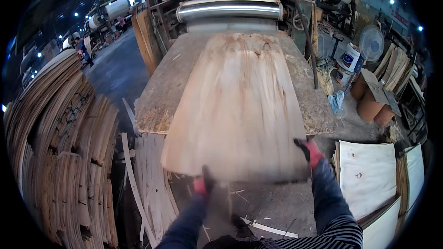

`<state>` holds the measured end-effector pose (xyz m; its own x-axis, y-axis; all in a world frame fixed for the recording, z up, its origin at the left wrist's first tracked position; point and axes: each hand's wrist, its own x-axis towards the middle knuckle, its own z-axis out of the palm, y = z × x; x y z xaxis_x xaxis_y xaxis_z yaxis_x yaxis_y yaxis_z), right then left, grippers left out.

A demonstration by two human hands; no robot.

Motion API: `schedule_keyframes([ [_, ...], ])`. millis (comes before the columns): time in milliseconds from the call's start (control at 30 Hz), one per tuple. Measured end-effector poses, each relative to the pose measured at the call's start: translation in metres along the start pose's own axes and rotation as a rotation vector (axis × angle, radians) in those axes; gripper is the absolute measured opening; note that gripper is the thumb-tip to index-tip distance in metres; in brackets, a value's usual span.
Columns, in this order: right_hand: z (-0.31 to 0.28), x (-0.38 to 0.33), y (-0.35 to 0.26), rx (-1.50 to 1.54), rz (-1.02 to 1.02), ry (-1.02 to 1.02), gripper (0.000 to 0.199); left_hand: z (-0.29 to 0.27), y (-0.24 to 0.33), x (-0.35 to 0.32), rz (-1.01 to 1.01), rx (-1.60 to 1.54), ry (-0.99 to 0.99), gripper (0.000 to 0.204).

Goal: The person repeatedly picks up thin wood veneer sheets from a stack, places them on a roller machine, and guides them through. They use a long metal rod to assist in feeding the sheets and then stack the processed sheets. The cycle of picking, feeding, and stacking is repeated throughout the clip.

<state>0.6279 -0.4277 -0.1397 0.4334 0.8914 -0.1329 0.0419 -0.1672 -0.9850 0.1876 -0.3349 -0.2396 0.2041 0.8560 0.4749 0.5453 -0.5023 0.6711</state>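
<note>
One pale veneer sheet [237,106] (streaked, frayed far edge), near edge gripped

Single view, head-worn fisheye, left of pair. Looks forward and steeply down from standing height over worktable [159,97] toward steel roller [229,10] at far end. Near: own forearms enter from lower edge, gloved left hand [203,183] and right hand [310,151] close below lens. Factory hall bends round rim; veneer stacks [60,157] crowd left edge.
</note>
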Motion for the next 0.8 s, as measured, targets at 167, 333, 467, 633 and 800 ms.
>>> schedule_keyframes([
  [167,0.057,0.102,-0.092,-0.890,-0.183,0.487,0.075,-0.025,-0.031,0.106,-0.123,-0.393,-0.224,0.036],
  [333,0.266,-0.007,-0.180,-0.790,-0.654,0.090,0.080,-0.148,-0.064,-0.060,-0.361,-0.387,-0.075,0.043],
  [467,0.425,-0.191,-0.254,-0.591,-1.049,-0.372,0.081,-0.274,-0.021,-0.259,-0.822,-0.201,-0.007,0.063],
  [633,0.587,-0.396,-0.286,-0.161,-1.662,-0.689,0.090,-0.468,0.085,-0.459,-1.157,-0.061,0.739,0.058],
  [800,0.697,-0.659,-0.352,0.257,-1.906,-0.930,0.098,-0.606,0.168,-0.637,-0.874,0.157,1.403,0.050],
])
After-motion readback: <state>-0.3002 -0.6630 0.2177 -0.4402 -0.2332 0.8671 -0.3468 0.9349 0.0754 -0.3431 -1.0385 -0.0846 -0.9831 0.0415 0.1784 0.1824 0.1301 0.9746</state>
